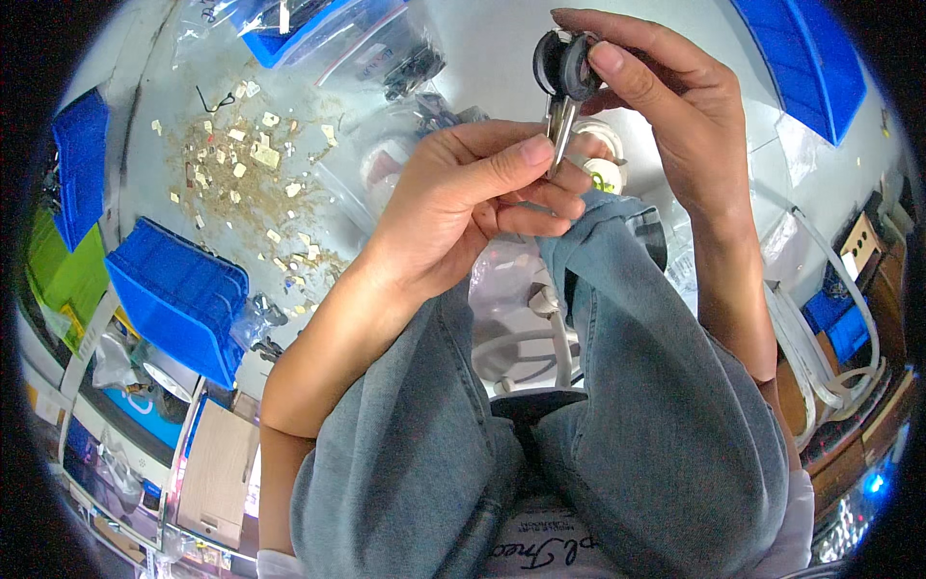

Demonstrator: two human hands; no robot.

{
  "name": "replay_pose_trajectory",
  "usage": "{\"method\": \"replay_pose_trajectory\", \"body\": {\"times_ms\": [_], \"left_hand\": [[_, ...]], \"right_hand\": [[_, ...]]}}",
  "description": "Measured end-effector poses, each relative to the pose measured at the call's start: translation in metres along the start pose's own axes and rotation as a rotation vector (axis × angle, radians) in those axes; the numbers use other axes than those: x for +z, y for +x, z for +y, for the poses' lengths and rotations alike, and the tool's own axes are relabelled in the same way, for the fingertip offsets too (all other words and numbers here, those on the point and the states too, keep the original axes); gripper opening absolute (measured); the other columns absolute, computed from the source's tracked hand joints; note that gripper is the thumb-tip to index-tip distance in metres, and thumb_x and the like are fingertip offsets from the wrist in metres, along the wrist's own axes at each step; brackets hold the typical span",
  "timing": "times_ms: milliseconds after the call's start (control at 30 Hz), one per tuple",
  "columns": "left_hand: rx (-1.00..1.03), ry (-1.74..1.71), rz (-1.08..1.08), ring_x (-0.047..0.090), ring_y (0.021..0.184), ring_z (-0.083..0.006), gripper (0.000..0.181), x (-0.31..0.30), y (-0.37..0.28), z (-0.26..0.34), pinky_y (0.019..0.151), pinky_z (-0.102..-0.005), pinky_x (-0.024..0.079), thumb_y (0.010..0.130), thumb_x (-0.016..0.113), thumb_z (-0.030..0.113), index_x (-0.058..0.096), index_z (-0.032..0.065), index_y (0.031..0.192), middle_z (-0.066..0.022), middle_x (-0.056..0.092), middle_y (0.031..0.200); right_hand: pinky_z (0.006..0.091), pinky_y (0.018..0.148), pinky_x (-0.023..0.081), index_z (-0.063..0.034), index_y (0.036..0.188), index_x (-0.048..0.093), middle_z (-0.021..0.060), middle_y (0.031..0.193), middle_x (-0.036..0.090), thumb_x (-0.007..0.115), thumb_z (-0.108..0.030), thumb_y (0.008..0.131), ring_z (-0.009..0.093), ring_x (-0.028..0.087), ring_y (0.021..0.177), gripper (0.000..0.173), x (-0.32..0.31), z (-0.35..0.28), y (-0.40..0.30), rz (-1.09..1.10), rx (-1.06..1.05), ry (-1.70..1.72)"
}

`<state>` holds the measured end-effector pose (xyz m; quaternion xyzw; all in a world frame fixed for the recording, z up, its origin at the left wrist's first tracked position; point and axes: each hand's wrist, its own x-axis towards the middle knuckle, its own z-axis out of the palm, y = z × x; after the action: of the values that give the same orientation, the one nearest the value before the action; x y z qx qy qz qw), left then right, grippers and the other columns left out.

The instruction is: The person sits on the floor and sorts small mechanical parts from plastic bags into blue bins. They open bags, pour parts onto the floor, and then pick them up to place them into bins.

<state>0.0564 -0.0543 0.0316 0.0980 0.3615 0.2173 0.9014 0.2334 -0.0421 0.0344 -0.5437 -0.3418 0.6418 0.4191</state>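
Note:
My left hand (492, 170) pinches the narrow metal shanks of a small item with two rounded black heads (568, 65). It could be a pair of keys or small scissors; I cannot tell which. The thumb and fingers of my right hand (673, 87) grip its black heads from above and the right. The item stands nearly upright between both hands, above my knees. My left fingers hide part of the metal ends.
Pale scraps and brown debris (242, 159) litter the grey floor on the left. Blue plastic bins (177, 297) stand at left, at the top and at upper right (810, 65). A clear zip bag (369, 61) holds black parts. White chair frames (817, 362) stand at right.

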Motion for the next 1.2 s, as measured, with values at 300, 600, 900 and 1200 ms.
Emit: {"method": "replay_pose_trajectory", "body": {"times_ms": [300, 600, 900, 1200], "left_hand": [[-0.002, 0.056, -0.016, 0.064, 0.065, -0.0165, 0.034, 0.001, -0.001, 0.0, 0.059, -0.0252, 0.053, 0.082, 0.059, 0.023, 0.056, -0.0032, 0.103, -0.0133, 0.064, 0.082], [0.102, 0.152, -0.011, 0.063, 0.067, -0.0179, 0.035, 0.01, -0.004, -0.002, 0.06, -0.0257, 0.053, 0.075, 0.064, 0.011, 0.055, -0.0031, 0.105, -0.0146, 0.063, 0.085], [0.124, 0.325, 0.046, 0.062, 0.068, -0.0176, 0.033, 0.009, -0.004, -0.002, 0.061, -0.0262, 0.053, 0.076, 0.062, 0.005, 0.054, -0.004, 0.107, -0.0147, 0.063, 0.084], [-0.071, 0.639, -0.095, 0.061, 0.055, -0.019, 0.02, -0.021, -0.017, -0.046, 0.052, -0.0289, 0.047, 0.08, 0.057, 0.017, 0.058, -0.0028, 0.077, -0.0119, 0.06, 0.061]], "right_hand": [[0.0201, 0.063, 0.048, 0.0023, 0.108, 0.056, 0.0051, 0.086, 0.062, 0.058, -0.007, 0.082, 0.008, 0.057, 0.072, 0.027, -0.001, 0.007, 0.0, -0.051, 0.04, 0.127], [0.0226, 0.062, 0.045, -0.0026, 0.111, 0.049, 0.0027, 0.082, 0.055, 0.054, -0.008, 0.084, 0.01, 0.053, 0.073, 0.028, -0.001, 0.027, 0.004, -0.177, 0.16, 0.582], [0.0277, 0.071, 0.049, -0.0013, 0.112, 0.048, 0.0071, 0.093, 0.053, 0.058, -0.02, 0.083, 0.014, 0.054, 0.079, 0.036, -0.005, 0.03, -0.003, -0.136, 0.038, 0.319], [0.0213, 0.072, 0.043, 0.0003, 0.105, 0.055, 0.0029, 0.095, 0.057, 0.063, -0.001, 0.075, 0.009, 0.052, 0.082, 0.031, -0.012, 0.04, -0.05, -0.301, 0.268, -0.188]]}}
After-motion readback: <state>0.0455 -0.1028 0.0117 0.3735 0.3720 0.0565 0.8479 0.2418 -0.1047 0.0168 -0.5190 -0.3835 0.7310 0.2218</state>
